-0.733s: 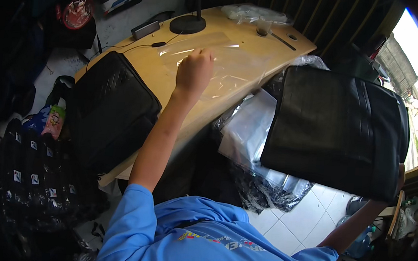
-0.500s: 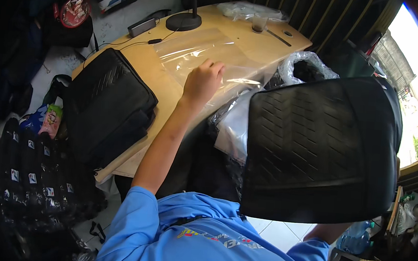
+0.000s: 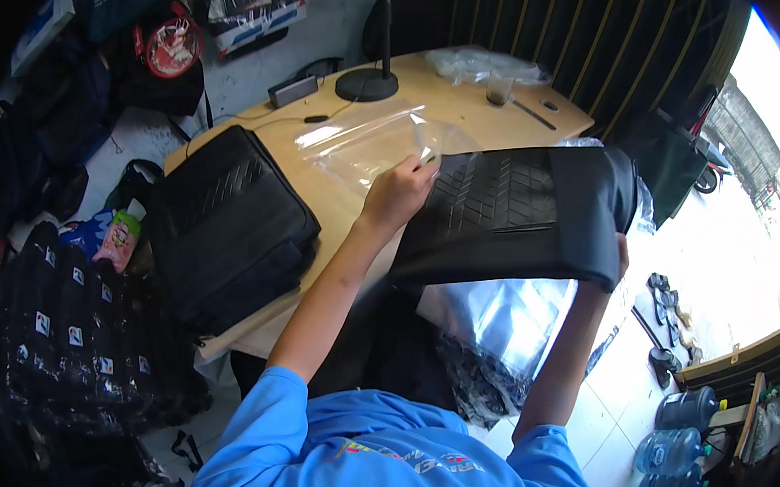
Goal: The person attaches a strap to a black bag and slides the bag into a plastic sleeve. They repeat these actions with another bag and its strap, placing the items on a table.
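Both hands are busy: my left hand [image 3: 401, 189] pinches the clear plastic bag [image 3: 361, 141] lying on the wooden table [image 3: 320, 206], holding its mouth up, while my right hand [image 3: 622, 260], fingers hidden, carries the black sleeve [image 3: 520, 217] level toward it.

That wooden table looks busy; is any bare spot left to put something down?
Bare wood shows on the table between the lamp base and small cup. The near side is crowded by the clear plastic bag, stacked black bags and held black bag.
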The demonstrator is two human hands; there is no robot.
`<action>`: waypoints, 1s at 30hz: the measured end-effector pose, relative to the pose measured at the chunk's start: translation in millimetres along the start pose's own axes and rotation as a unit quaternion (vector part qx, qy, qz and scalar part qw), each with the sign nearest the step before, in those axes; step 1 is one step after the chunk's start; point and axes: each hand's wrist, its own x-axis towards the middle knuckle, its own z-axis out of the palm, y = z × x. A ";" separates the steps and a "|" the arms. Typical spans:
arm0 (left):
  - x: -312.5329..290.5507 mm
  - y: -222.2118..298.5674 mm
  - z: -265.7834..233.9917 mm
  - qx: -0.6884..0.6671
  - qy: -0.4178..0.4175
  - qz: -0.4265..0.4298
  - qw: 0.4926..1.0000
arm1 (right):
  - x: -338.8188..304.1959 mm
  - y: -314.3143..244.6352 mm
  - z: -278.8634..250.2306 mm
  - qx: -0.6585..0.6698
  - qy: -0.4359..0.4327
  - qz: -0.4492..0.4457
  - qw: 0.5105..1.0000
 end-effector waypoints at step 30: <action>40.0 -34.4 33.4 0.152 -0.168 0.050 0.973 | -85.6 4.7 7.3 -0.319 0.148 0.237 0.906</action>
